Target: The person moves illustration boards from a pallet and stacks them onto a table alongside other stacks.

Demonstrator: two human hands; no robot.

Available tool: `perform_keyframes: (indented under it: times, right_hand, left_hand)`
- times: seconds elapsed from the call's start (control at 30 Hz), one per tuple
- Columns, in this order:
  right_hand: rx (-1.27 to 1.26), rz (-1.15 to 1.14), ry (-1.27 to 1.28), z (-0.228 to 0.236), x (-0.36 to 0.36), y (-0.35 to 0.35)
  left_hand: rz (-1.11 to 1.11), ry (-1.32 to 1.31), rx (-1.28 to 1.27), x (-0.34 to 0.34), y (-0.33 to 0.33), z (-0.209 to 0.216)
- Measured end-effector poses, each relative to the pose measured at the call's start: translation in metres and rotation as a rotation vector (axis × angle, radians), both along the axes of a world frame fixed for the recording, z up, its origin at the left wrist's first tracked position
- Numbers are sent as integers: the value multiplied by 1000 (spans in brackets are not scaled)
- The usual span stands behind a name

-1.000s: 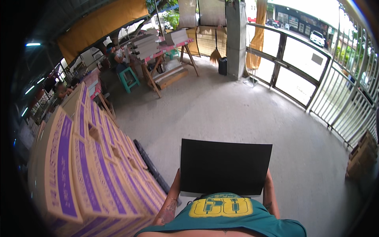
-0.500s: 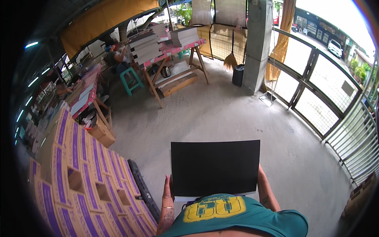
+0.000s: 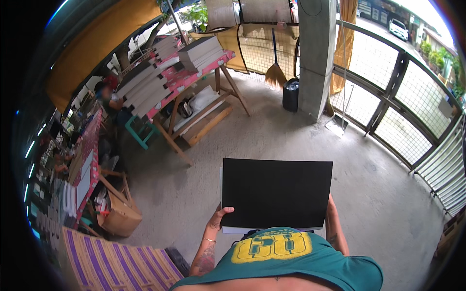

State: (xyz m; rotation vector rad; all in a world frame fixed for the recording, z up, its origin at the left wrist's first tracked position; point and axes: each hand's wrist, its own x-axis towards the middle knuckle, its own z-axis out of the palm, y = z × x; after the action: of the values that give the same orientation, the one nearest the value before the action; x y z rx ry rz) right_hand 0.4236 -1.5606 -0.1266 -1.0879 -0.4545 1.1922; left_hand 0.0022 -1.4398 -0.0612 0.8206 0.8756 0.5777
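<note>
Black board (image 3: 276, 194) sits near and central, in front of the green shirt (image 3: 330, 264). I see the left hand (image 3: 219, 218) clamped on its left edge, thumb over the top; the right hand (image 3: 331, 203) is mostly hidden at the right edge, so I cannot tell its grip.

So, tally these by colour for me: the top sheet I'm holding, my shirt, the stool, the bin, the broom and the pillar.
Black: 2, the sheet and the bin
Teal: 2, the shirt and the stool
Grey: 1, the pillar
Tan: 1, the broom
Total: 6
</note>
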Motion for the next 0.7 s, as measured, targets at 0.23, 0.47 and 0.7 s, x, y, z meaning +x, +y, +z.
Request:
perform_keyframes:
  times: [0.23, 0.47, 0.7]
  right_hand:
    - [12, 142, -61, 29, 112, 264]
    - [-76, 85, -3, 9, 226, 483]
    - [35, 142, 111, 25, 273, 693]
  left_hand:
    - [245, -124, -97, 86, 224, -45]
    - [232, -145, -85, 191, 421, -10]
    - [225, -203, -177, 259, 660, -39]
